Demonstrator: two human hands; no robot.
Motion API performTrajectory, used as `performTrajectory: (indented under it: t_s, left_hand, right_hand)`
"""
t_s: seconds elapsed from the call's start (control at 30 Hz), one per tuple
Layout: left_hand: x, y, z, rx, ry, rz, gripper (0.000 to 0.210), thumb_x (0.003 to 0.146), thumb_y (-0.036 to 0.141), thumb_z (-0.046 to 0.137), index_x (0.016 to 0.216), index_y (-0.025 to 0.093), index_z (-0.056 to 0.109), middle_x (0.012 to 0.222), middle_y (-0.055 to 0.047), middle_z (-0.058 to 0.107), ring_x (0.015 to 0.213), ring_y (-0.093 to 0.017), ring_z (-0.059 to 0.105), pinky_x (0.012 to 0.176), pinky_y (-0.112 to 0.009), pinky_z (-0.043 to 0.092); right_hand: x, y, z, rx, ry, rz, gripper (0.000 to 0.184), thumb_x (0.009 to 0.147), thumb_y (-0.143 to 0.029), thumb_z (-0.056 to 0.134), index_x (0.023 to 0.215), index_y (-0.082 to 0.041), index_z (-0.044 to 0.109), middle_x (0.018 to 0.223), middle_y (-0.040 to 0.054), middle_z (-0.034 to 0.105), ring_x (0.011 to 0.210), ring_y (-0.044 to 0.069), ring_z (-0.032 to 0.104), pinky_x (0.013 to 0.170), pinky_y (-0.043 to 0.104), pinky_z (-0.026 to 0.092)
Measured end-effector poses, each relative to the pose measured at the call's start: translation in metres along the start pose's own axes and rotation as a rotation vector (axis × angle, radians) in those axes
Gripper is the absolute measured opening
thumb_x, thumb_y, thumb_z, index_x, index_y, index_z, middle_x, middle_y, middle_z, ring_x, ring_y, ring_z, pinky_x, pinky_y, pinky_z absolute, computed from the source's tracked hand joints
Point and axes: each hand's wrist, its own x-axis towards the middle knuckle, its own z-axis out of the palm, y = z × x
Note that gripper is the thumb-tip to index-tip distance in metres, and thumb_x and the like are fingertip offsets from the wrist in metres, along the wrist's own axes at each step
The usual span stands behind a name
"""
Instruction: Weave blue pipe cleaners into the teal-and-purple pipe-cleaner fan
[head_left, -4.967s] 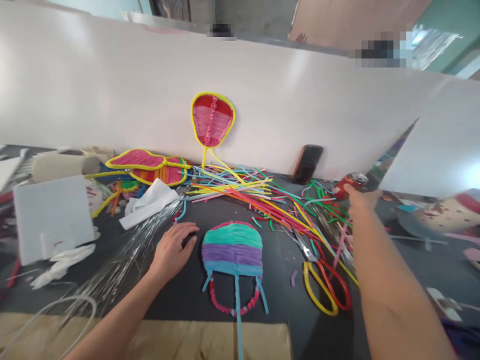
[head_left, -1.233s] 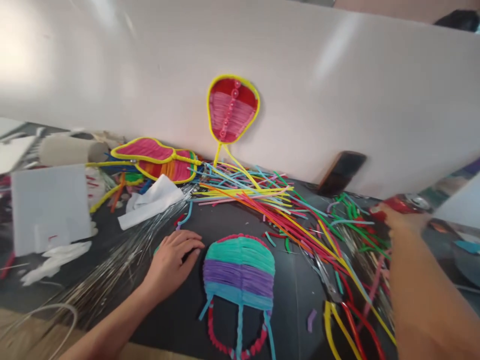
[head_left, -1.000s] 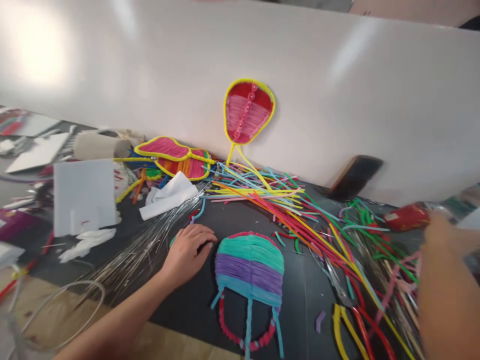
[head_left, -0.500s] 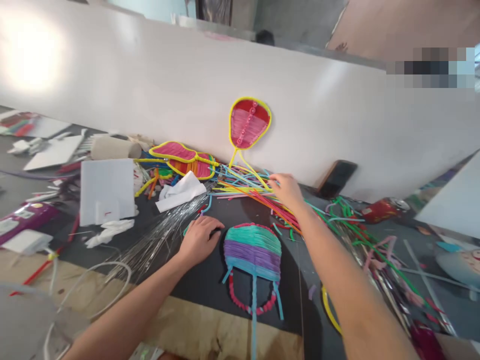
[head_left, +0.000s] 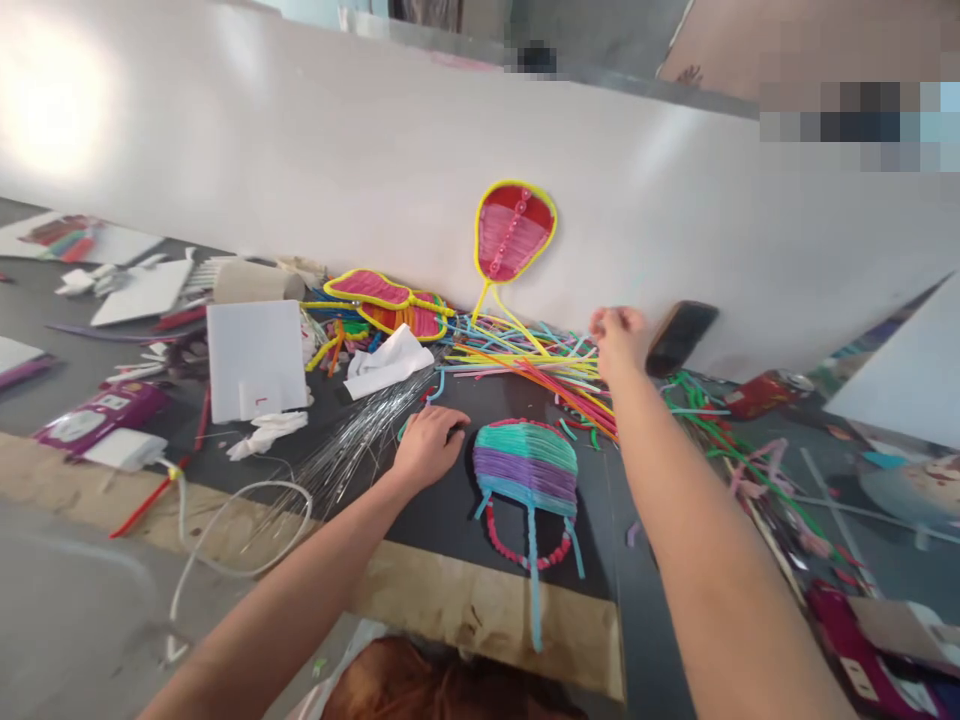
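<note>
My left hand (head_left: 429, 447) lies palm down on the dark mat, fingers relaxed and thumb apart, with nothing in it. Just right of it is a flat pipe-cleaner piece (head_left: 526, 462) in green, purple and blue bands, with a red twisted loop and a long blue stem towards me. My right hand (head_left: 619, 340) hovers at the right end of a loose pile of coloured pipe cleaners (head_left: 525, 350), its fingers curled together. What they hold, if anything, is too small to make out.
A yellow-rimmed pink pipe-cleaner shape (head_left: 516, 232) leans on the white board (head_left: 360, 150). A phone (head_left: 681, 338) and a red can (head_left: 766, 393) stand right. Left are a pink butterfly-like wing piece (head_left: 375, 288), crumpled white paper (head_left: 390, 362), silver strands (head_left: 352, 430) and a purple device (head_left: 105, 415) with a white cable.
My right hand has lifted and moved right, from the pipe cleaners towards the phone, its fingers curling. My left hand keeps its place beside the banded piece. The whole view has shifted slightly.
</note>
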Motion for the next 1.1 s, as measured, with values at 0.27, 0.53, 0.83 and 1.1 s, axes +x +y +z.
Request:
performTrajectory:
  t_s: [0.27,0.53,0.83,1.1]
  left_hand:
    - [0.004,-0.003,0.001,-0.008,0.034,0.013,0.025,0.085,0.027,0.046,0.106,0.021,0.059,0.104,-0.005,0.068,0.101,-0.023,0.059,0.092,-0.039,0.042]
    - [0.003,0.009,-0.002,0.090,-0.014,0.054,0.037,0.087,0.046,0.044,0.106,0.021,0.062,0.109,-0.008,0.065,0.108,-0.027,0.053,0.095,-0.043,0.039]
    - [0.021,0.039,0.006,0.191,-0.097,-0.143,0.031,0.074,0.052,0.058,0.085,0.025,0.068,0.113,-0.009,0.060,0.112,-0.038,0.043,0.087,-0.056,0.037]
    - [0.024,0.051,-0.015,-1.030,-0.044,-0.535,0.027,0.066,0.041,0.069,0.080,0.020,0.057,0.063,0.004,0.059,0.054,-0.014,0.057,0.055,-0.026,0.048]
  right_hand:
    - [-0.028,-0.045,-0.082,0.468,0.013,-0.212,0.010,0.085,-0.030,0.052,0.085,-0.025,0.043,0.075,-0.0047,0.060,0.069,0.009,0.064,0.068,0.026,0.053]
    - [-0.132,-0.021,-0.118,-0.673,-0.337,-0.407,0.018,0.084,-0.019,0.047,0.093,-0.019,0.062,0.091,0.0085,0.068,0.084,0.023,0.063,0.076,0.036,0.049]
    - [-0.193,0.003,-0.106,-0.677,-0.589,-0.060,0.023,0.090,-0.031,0.044,0.104,-0.021,0.059,0.085,0.0078,0.069,0.079,0.024,0.065,0.068,0.032,0.045]
    - [-0.191,0.004,-0.109,-0.163,-0.606,0.216,0.040,0.088,-0.039,0.049,0.123,-0.020,0.046,0.092,0.0058,0.068,0.079,0.019,0.064,0.071,0.031,0.047]
